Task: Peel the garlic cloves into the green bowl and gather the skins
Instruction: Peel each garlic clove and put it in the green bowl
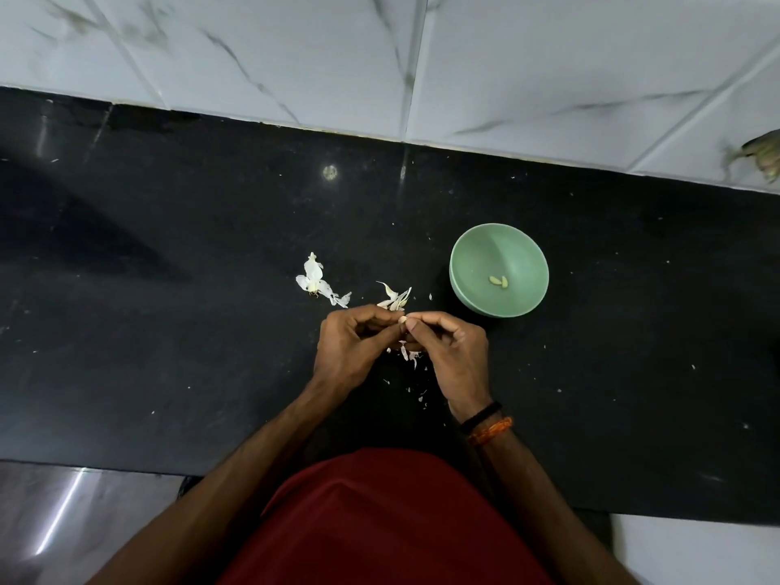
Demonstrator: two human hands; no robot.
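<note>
Black stone counter [169,331] is where we're working, and we've got one garlic clove [402,320] pinched between our left hand [352,352] and right hand [451,352], fingertips of both curled tight onto it just above the surface. So little of it pokes out that we can't tell which way its long axis runs. Two peeled cloves [498,281] lie side by side in the green bowl [472,251] off to the right, long axes roughly left-right, with skins [314,280] scattered just beyond our hands.

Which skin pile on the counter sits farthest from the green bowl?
The leftmost skin pile, with the papery stem piece. The middle pile lies just beyond the hands, closer to the green bowl.
</note>
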